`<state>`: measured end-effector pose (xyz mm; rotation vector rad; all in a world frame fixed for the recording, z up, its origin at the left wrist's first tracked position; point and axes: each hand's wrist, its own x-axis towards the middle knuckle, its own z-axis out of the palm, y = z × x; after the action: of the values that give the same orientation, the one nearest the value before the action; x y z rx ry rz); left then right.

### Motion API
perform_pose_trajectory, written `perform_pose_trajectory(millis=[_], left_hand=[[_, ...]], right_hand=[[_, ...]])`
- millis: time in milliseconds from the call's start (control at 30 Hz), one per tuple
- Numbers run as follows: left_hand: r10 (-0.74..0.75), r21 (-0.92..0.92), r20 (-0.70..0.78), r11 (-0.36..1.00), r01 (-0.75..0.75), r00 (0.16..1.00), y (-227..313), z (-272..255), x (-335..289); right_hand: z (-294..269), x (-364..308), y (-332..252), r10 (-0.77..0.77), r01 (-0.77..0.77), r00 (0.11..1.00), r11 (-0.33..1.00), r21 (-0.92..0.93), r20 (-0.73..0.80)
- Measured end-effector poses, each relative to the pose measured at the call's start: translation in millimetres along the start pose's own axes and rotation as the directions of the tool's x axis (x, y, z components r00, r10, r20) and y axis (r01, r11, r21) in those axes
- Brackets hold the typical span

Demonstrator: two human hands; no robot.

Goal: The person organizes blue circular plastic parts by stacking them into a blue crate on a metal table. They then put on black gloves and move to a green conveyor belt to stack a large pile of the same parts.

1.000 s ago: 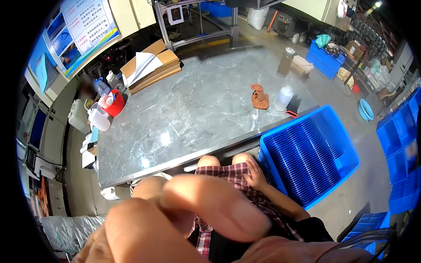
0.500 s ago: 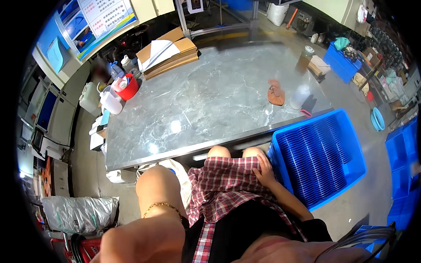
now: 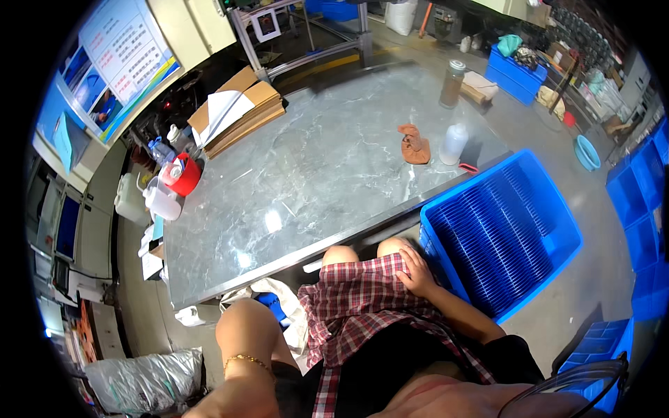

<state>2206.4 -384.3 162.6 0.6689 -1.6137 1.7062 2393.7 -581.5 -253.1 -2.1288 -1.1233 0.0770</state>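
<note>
My right hand (image 3: 416, 274) lies flat on the plaid cloth over my right knee, fingers stretched out, holding nothing. Beside it stands a blue crate (image 3: 435, 240) with rows of thin, dark, closely spaced pieces inside. My left arm is bent, its elbow toward the table and a gold bracelet on the wrist. At the lower edge my left hand (image 3: 237, 400) shows only in part; its fingers are out of the picture. On the grey marbled table (image 3: 293, 174) are a crumpled brown cloth-like item (image 3: 415, 148), a white plastic bottle (image 3: 454, 144) and a small red item (image 3: 469, 168).
Flattened cardboard (image 3: 247, 118) with white paper lies at the table's far left. Near it are a red tub (image 3: 185, 177) and a white squeeze bottle (image 3: 162, 202). A lidded jar (image 3: 452, 85) stands at the back right. Blue bins (image 3: 637, 188) line the right side.
The whole view has shifted and turned a little. My left hand has gone further out at the lower edge; my right hand stays on the knee.
</note>
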Motion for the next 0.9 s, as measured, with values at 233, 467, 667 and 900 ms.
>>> perform_pose_trajectory(millis=[233,467,667,900], left_hand=[[-0.729,0.37,-0.156,0.582,0.724,0.666,14.9,-9.0,21.1],[-0.53,0.174,0.226,0.847,0.502,0.817,8.1,-10.5,11.2],[-0.123,0.135,0.166,0.986,0.101,0.978,-4.6,-2.4,-4.0],[-0.286,0.002,0.168,0.957,0.29,0.943,-2.0,-5.1,6.0]], right_hand=[[1.3,-2.5,0.6,0.007,-0.007,1.0,1.0,-0.002,-0.009],[-3.3,-3.5,-3.9,0.025,-0.025,1.0,1.0,0.014,-0.004],[-4.0,-3.2,-3.3,0.046,-0.046,0.999,0.999,0.007,0.006],[-1.5,-3.5,-1.2,0.04,-0.04,0.999,0.999,0.01,-0.003]])
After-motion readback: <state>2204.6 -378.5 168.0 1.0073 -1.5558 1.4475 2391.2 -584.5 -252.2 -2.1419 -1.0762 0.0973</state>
